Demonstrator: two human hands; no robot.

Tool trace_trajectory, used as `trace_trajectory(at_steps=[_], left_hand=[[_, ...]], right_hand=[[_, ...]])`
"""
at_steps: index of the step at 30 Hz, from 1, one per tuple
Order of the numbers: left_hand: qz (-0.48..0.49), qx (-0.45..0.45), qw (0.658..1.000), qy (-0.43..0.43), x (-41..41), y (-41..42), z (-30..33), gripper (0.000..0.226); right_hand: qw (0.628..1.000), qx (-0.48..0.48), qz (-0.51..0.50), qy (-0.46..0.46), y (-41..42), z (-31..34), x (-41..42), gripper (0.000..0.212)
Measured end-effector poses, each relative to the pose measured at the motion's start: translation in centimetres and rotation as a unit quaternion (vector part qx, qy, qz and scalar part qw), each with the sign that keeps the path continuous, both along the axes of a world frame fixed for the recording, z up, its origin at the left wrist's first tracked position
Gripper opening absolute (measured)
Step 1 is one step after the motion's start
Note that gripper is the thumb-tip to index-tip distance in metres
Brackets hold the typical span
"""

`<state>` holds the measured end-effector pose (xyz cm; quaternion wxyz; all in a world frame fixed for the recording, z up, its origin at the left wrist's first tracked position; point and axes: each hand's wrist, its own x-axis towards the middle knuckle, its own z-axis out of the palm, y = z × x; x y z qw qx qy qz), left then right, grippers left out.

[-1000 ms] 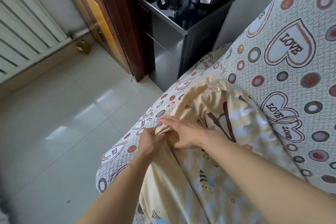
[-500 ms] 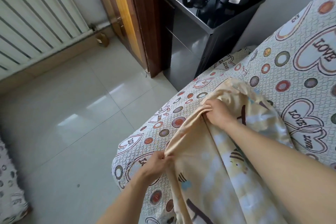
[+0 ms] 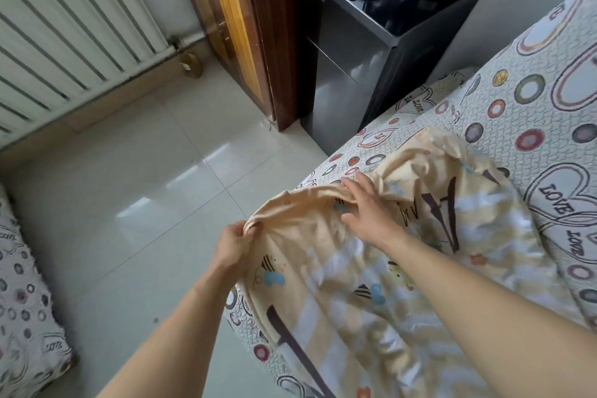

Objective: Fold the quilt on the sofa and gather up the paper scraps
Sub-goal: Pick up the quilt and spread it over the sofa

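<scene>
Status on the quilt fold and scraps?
Done: nothing visibly; the quilt lies rumpled on the sofa. In hand: left hand pinches a quilt edge; right hand rests open on it. Left: the whole fold; no paper scraps in view.

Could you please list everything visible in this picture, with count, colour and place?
quilt: one, cream with cartoon prints, crumpled on the sofa
sofa cover: one, pale with hearts and rings, right
second patterned seat: one, pale, lower left
radiator: one, white, upper left
wooden door: one, brown, top centre
dark cabinet: one, beside the door
tiled floor: pale, centre left
left hand: grips the quilt's edge
right hand: fingers spread on the quilt
</scene>
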<state>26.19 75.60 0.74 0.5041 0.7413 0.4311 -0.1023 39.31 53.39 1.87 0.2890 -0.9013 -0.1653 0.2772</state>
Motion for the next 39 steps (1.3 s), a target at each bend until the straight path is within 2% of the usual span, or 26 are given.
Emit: trace_trajectory(at_steps=[3,6,9,13,17,20,23,26,29,32,34,35,37,39], left_hand=[[0.012,-0.094,0.995,-0.015,-1.1,-0.8,0.4,0.033],[0.007,-0.135,0.99,-0.035,-2.9,-0.9,0.9,0.045],[0.048,-0.175,0.981,-0.072,-4.8,-0.8,0.8,0.044],[0.048,-0.255,0.963,-0.077,-8.4,-1.2,0.9,0.054],[0.061,-0.354,0.932,-0.052,-11.6,-2.7,1.1,0.033],[0.037,-0.319,0.944,-0.071,-13.1,-4.7,1.6,0.038],[-0.022,-0.221,0.969,-0.105,-14.3,-6.7,2.3,0.02],[-0.034,-0.151,0.975,-0.159,-14.8,-7.8,3.5,0.019],[-0.021,-0.122,0.972,-0.199,-14.2,-8.5,4.5,0.016],[0.02,-0.103,0.982,-0.156,-13.5,-8.4,5.3,0.012],[0.064,-0.143,0.98,-0.122,-12.7,-8.2,5.5,0.015],[0.098,-0.185,0.972,-0.109,-12.4,-8.2,5.9,0.015],[0.149,-0.277,0.944,-0.099,-12.3,-8.5,6.7,0.014],[0.14,-0.348,0.921,-0.11,-13.0,-8.7,7.1,0.03]], right_hand=[[0.996,-0.03,-0.009,-0.085,0.3,0.2,-2.1,0.07],[0.989,-0.039,-0.033,-0.137,0.3,0.7,-4.8,0.065],[0.988,-0.028,-0.034,-0.147,0.1,0.3,-8.2,0.062],[0.992,0.0,-0.01,-0.125,-0.3,0.2,-13.3,0.046],[0.986,0.035,0.022,-0.16,-0.4,1.1,-18.5,0.024],[0.989,0.037,0.055,-0.133,-1.0,1.7,-22.5,0.02],[0.994,0.004,0.09,-0.069,-1.5,2.3,-26.3,0.024],[0.996,-0.042,0.033,-0.077,-2.2,2.8,-29.2,0.023],[0.987,-0.102,-0.067,-0.102,-3.2,2.2,-29.7,0.051],[0.993,-0.066,-0.099,-0.019,-3.4,1.1,-29.8,0.099],[0.994,-0.041,-0.097,0.02,-3.0,1.0,-30.1,0.113],[0.994,-0.021,-0.107,0.016,-2.7,1.0,-30.2,0.106],[0.99,0.025,-0.14,0.004,-2.4,1.0,-30.4,0.068],[0.981,0.028,-0.194,-0.002,-2.0,1.0,-30.5,0.034]])
